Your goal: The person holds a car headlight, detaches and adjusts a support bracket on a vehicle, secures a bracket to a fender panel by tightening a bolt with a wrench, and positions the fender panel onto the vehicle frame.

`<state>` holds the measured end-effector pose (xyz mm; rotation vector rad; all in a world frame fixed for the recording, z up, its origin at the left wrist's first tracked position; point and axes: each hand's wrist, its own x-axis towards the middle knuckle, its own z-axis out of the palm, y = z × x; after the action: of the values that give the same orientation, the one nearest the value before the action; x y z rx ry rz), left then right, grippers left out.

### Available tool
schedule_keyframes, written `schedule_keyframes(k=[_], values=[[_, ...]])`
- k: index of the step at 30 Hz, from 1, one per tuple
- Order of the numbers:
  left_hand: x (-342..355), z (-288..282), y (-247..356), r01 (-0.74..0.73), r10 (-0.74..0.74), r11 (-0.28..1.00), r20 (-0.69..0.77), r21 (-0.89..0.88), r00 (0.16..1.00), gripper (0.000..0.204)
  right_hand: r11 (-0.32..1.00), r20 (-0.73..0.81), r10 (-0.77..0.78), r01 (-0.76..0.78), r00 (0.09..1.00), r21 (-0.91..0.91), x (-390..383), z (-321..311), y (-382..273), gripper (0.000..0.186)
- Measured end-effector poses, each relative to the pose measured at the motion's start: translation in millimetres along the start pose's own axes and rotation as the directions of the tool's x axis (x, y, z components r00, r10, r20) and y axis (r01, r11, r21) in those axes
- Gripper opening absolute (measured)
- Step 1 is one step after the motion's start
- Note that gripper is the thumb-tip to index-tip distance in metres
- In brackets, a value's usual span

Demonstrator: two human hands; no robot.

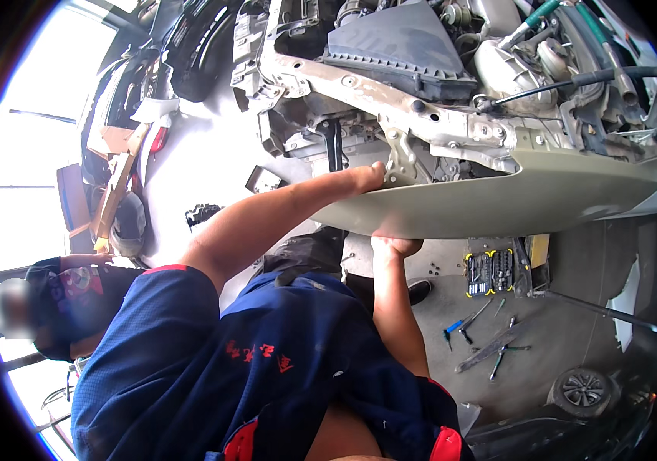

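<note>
Grey floor [566,326], glare-washed at left; bright, dark-framed windows [33,150] beyond.

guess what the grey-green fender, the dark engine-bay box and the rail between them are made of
Fender: probably painted sheet metal, satin, from its smooth, softly shining curve; plastic possible.
Dark box: likely moulded plastic, matt, with ribbed edge.
Rail: apparently metal, dull, stained, with round holes and bolts.

Head-worn left fisheye, single view. Looks steeply down past blue shirt [290,369], lower centre. Pale fender [459,207] near, mid-frame; floor [574,257] farther off, right. Straight edges bow toward rim.
</note>
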<state>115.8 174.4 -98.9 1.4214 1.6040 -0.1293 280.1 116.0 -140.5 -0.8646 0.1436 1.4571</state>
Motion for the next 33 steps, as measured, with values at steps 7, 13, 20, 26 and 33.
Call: schedule_keyframes(k=[7,13,20,26,33], values=[[-16,-10,41,0.195,-0.188,0.88,0.058,-0.432,0.98,0.061,0.999,0.103,0.033,-0.036,0.994,0.031,0,-7,-4,0.035],[8,8,12,0.235,-0.192,0.814,0.136,-0.532,0.972,0.063,0.986,0.056,0.162,-0.164,0.985,0.033,-2,-15,-5,0.042],[-17,-45,-30,0.112,-0.042,0.661,0.112,-0.742,0.993,0.054,0.776,0.133,0.616,-0.627,0.777,0.071,-7,-35,-22,0.044],[-62,60,-182,0.352,-0.559,0.47,0.036,-0.809,0.829,0.045,0.462,0.032,0.887,-0.887,0.461,0.0,-13,-45,-20,0.079],[-16,86,-192,0.674,0.022,-0.116,0.676,-0.73,0.736,0.072,0.341,-0.147,0.928,-0.94,0.341,-0.028,9,-75,7,0.077]])
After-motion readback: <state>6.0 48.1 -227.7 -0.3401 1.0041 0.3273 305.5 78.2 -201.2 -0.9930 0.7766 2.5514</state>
